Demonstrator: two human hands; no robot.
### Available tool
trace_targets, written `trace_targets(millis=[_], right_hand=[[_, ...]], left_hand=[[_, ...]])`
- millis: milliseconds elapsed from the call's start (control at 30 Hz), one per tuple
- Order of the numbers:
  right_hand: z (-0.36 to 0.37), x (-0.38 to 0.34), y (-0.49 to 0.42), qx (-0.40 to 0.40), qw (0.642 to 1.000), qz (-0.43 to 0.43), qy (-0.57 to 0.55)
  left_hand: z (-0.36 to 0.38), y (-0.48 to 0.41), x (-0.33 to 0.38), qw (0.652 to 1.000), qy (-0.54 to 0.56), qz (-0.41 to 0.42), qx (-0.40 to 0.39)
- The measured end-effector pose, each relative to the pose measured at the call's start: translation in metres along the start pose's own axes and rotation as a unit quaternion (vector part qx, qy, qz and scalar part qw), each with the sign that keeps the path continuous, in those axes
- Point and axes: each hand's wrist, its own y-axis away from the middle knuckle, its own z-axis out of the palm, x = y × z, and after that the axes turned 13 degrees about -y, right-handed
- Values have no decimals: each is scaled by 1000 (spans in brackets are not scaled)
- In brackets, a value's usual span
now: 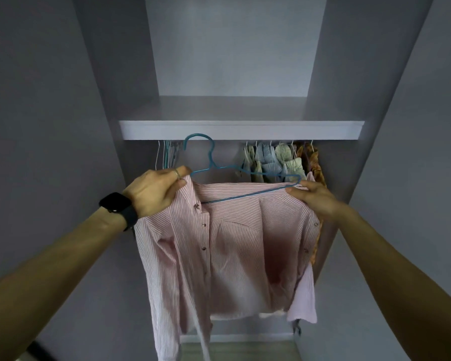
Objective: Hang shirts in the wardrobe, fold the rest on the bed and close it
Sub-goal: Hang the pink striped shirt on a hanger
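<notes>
The shirt [232,243] hangs open on the hanger [210,156] in front of the wardrobe, just below the shelf [241,130]. The left hand [154,190] grips one shoulder with curled fingers, and the right hand [315,196] pinches the other. The rail is hidden behind the shelf edge. It seems best to settle both shoulders squarely first, then steer the hook into the gap between the spare hangers [167,155] and the hung clothes [279,160].
</notes>
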Motion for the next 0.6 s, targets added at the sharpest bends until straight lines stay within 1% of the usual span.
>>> trace_targets(millis=[100,200,333,433,533,600], right_hand=[[-1,1,-6,8,998,22,-65],[-1,6,-13,26,993,47,-105],[-2,9,-10,13,986,105,-129],[-1,8,-5,-6,978,131,-163],[3,7,3,-10,960,170,-220],[6,9,3,-1,954,192,-231]], left_hand=[[6,4,1,999,1,-12,-34],[11,7,4,998,-2,-9,-56],[10,11,5,999,-18,7,-49],[9,14,6,995,-65,31,-71],[12,15,4,993,-84,52,-68],[15,16,5,992,-88,62,-68]])
